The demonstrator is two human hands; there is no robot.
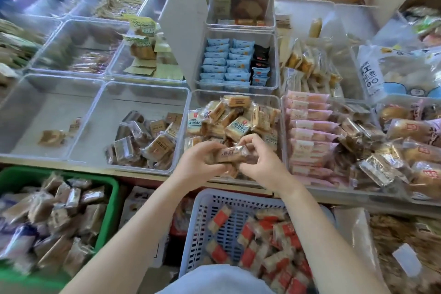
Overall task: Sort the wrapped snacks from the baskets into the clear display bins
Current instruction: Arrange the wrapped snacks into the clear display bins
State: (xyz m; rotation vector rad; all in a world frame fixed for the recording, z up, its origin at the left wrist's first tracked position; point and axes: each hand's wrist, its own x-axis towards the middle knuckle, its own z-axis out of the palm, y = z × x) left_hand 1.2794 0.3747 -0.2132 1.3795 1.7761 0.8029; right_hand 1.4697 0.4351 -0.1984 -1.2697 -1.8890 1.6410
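Left hand [199,162] and right hand [260,163] held together over near edge of heaped clear bin [280,107], fingers of both curled, pinching one wrapped snack [230,153] between them, white basket [202,217] of red-banded snacks near, green basket [112,186] at left.

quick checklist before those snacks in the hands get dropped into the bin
1. Left hand grips the wrapped snacks: ok.
2. Right hand holds their other end: ok.
3. Hands over the middle clear bin: ok.
4. Room in that bin: not ok, it is heaped.
5. Held wrappers match the bin's: cannot tell, blurred.
6. White basket below has stock left: ok.
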